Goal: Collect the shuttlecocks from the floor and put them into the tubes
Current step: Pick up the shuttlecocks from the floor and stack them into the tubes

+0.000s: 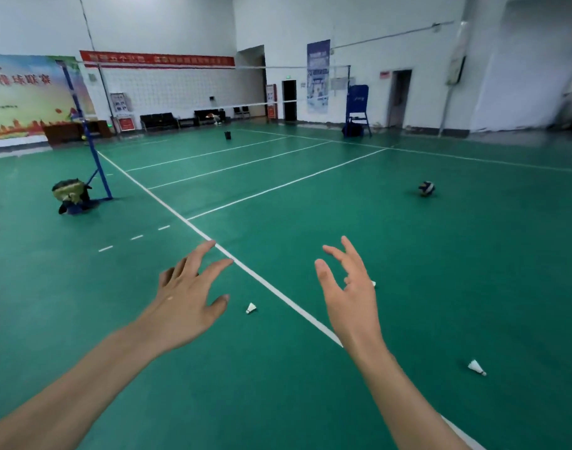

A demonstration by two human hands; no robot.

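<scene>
A white shuttlecock (251,308) lies on the green floor between my two hands, left of a white court line. A second shuttlecock (476,367) lies at the lower right. A third one (373,283) peeks out from behind my right hand, mostly hidden. My left hand (187,297) is held out above the floor with fingers spread and holds nothing. My right hand (349,293) is raised beside it, fingers loosely spread, also empty. No tube is in view.
A volleyball (426,188) lies on the floor at the right. A blue net post (90,138) with a bag (71,196) at its base stands at the left. A small black bin (227,135) sits far back; benches line the far wall.
</scene>
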